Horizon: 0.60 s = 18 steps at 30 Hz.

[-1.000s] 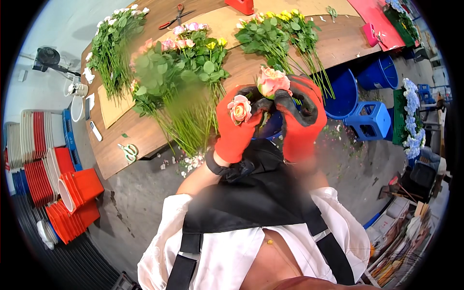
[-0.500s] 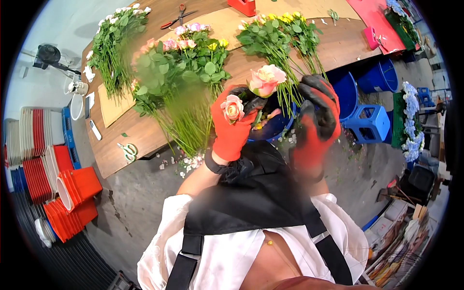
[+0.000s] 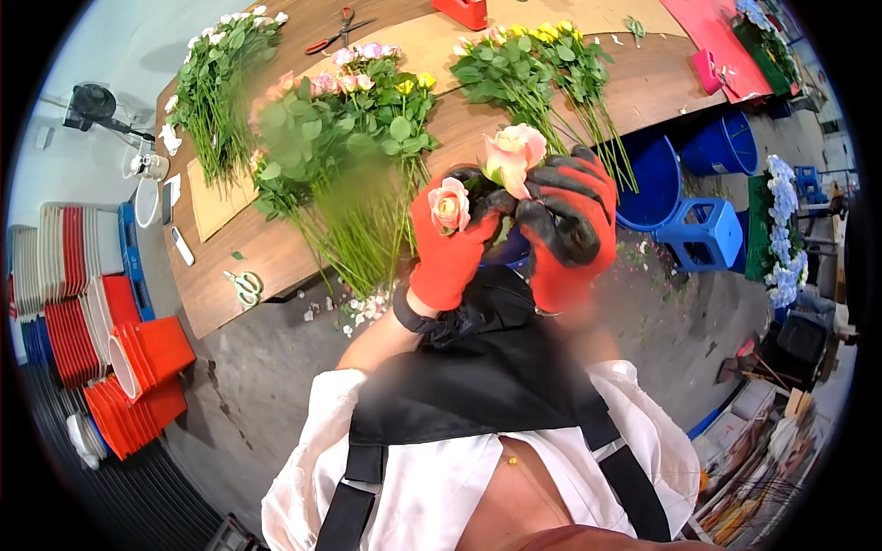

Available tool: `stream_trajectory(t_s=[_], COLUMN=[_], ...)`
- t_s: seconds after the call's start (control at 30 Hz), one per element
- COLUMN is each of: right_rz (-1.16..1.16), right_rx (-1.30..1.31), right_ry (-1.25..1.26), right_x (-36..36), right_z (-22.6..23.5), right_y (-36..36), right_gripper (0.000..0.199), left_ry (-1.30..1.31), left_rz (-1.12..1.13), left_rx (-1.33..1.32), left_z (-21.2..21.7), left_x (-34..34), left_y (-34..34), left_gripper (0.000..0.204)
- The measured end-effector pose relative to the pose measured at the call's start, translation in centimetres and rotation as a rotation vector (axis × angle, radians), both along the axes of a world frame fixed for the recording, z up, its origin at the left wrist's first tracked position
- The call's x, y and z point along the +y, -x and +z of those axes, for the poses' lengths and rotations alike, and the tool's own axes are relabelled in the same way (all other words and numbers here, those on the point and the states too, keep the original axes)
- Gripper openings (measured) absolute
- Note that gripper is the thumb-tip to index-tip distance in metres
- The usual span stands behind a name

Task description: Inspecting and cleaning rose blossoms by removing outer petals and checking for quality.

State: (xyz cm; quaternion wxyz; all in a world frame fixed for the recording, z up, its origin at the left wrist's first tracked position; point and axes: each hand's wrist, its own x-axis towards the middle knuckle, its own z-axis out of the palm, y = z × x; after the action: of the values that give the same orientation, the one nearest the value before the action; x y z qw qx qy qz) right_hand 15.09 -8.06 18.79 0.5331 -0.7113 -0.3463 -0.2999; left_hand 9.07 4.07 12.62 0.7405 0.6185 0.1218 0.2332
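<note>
My left hand (image 3: 450, 243), in a red glove with black palm and fingers, is closed round the stems of two peach-pink roses. The smaller rose (image 3: 449, 205) pokes out over the back of the hand. Above the fingers stands the larger, fuller rose (image 3: 514, 154). My right hand (image 3: 571, 234), gloved alike, has its thumb and fingertips pinched at the base of the larger bloom, on an outer petal (image 3: 519, 186) that bends downward. Most of the held stems are hidden behind the gloves and apron.
On the brown table (image 3: 216, 294) lie bundles of pink roses (image 3: 344, 83), yellow roses (image 3: 547, 35) and white roses (image 3: 220, 32). Green-handled scissors (image 3: 245, 287) and red-handled shears (image 3: 342, 32) rest there too. Blue buckets (image 3: 652, 184) and a blue stool (image 3: 703, 234) stand at right; petals litter the floor.
My right hand has come left and down to the larger rose and closed on its petal. The left hand with the roses has shifted slightly right.
</note>
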Motion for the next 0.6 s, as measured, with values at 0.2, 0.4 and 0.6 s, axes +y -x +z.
stream_trajectory(t_s=[0.2, 0.4, 0.6], right_rz=[0.174, 0.276, 0.295], right_rx=[0.145, 0.167, 0.51], right_ry=[-0.114, -0.056, -0.102], right_x=[-1.4, -2.3, -0.5], right_z=[-0.4, 1.1, 2.1], right_y=[0.3, -0.8, -1.4], right_gripper=[0.027, 0.029, 0.035], left_ry=[0.045, 0.014, -0.09], left_rz=[0.113, -0.004, -0.134], left_rx=[0.034, 0.021, -0.044], left_z=[-0.1, 2.7, 2.7], left_x=[-0.3, 0.8, 0.8], left_y=[0.6, 0.0, -0.4], left_gripper=[0.04, 0.025, 0.03])
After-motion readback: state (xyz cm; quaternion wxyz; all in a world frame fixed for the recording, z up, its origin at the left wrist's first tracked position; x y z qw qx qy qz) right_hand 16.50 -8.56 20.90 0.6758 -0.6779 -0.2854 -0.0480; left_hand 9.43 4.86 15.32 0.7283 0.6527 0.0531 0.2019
